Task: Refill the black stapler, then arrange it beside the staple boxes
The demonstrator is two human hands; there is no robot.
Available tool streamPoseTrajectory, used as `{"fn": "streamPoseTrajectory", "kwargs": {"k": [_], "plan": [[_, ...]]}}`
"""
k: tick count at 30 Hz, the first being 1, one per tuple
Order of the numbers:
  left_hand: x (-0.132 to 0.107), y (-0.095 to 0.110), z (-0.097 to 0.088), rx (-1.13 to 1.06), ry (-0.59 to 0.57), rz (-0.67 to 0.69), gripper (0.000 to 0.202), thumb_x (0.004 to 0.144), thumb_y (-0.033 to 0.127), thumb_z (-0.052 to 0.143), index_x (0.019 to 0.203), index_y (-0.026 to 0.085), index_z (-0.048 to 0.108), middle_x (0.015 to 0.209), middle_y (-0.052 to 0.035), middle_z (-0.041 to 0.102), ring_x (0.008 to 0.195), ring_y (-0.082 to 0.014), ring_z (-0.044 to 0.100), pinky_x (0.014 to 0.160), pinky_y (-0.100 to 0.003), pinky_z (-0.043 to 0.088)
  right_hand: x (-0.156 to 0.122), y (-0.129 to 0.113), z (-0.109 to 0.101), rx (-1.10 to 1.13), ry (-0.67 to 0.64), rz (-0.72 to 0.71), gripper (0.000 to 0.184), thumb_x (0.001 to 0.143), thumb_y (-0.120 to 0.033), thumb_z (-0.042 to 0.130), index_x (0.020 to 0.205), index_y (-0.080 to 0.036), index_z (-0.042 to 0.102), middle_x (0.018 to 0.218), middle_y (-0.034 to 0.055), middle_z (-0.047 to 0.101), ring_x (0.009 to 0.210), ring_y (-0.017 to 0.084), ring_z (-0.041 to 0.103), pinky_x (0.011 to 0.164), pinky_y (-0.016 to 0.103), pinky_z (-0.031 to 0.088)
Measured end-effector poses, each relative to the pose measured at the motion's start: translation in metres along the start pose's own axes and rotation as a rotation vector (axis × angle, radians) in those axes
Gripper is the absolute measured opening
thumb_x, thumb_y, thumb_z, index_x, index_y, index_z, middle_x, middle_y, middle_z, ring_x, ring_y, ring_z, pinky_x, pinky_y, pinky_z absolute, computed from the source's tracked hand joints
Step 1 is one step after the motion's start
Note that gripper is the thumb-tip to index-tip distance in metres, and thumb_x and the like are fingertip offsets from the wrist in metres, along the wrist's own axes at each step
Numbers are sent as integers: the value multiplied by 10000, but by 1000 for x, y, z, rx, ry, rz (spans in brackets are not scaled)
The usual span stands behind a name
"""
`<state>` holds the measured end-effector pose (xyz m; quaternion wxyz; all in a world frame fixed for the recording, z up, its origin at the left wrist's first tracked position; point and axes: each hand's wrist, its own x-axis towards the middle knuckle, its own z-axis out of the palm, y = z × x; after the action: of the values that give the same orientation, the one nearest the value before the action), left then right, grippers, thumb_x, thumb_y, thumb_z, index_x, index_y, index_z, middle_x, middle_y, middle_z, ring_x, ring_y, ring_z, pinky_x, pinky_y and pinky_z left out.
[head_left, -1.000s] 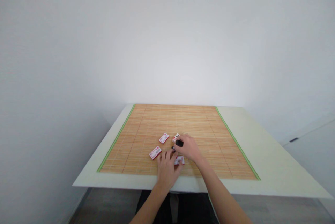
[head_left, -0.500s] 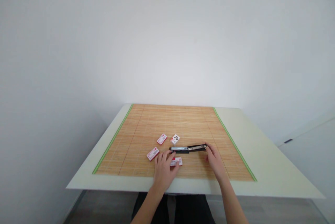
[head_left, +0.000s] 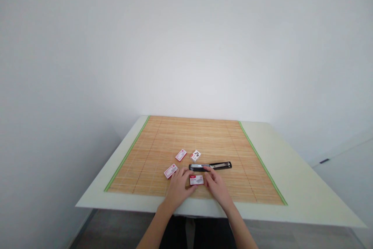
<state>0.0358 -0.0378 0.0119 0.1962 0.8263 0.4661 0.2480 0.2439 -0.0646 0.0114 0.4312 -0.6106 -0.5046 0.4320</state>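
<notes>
I see my left hand (head_left: 178, 185) and right hand (head_left: 216, 185) flanking a small staple box (head_left: 196, 179), fingers loosely curled against its ends; the box is shut, contents hidden; just beyond it lies the opened stapler (head_left: 210, 166); three more boxes sit beyond-left.

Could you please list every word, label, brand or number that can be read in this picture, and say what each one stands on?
No text can be read.
Small box between the left hand and the right hand: red and white label, print too small.
Box: label blurred.
Box: label blurred.
Box: dark mark, unreadable.
Opened stapler: no marking visible.
</notes>
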Motion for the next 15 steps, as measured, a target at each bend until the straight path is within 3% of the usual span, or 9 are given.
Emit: {"fn": "streamPoseTrajectory", "kwargs": {"k": [6, 11, 15], "plan": [[-1, -1, 5, -20, -1, 21, 351, 883, 407, 741, 1222, 338, 677, 1217, -27, 636, 1155, -269, 539, 1004, -420, 420, -3, 4, -4, -24, -3, 46, 468, 845, -637, 593, 874, -182, 698, 668, 34, 654, 630, 199, 591, 564, 278, 410], [1, -1, 3, -36, -17, 17, 360, 875, 432, 752, 1218, 344, 687, 1212, -24, 647, 1135, -269, 540, 986, -417, 417, -10, 20, 10, 62, -71, 141, 505, 821, -690, 571, 875, -193, 640, 501, -64, 484, 433, 113, 402, 448, 237, 284], [3, 2, 4, -45, -45, 27, 360, 849, 427, 780, 1192, 350, 700, 1205, -19, 656, 1125, -270, 538, 975, -416, 417, -14, 21, 15, 137, -115, 260, 548, 830, -759, 490, 804, -218, 572, 444, -90, 426, 326, 78, 254, 359, 230, 184]]}}
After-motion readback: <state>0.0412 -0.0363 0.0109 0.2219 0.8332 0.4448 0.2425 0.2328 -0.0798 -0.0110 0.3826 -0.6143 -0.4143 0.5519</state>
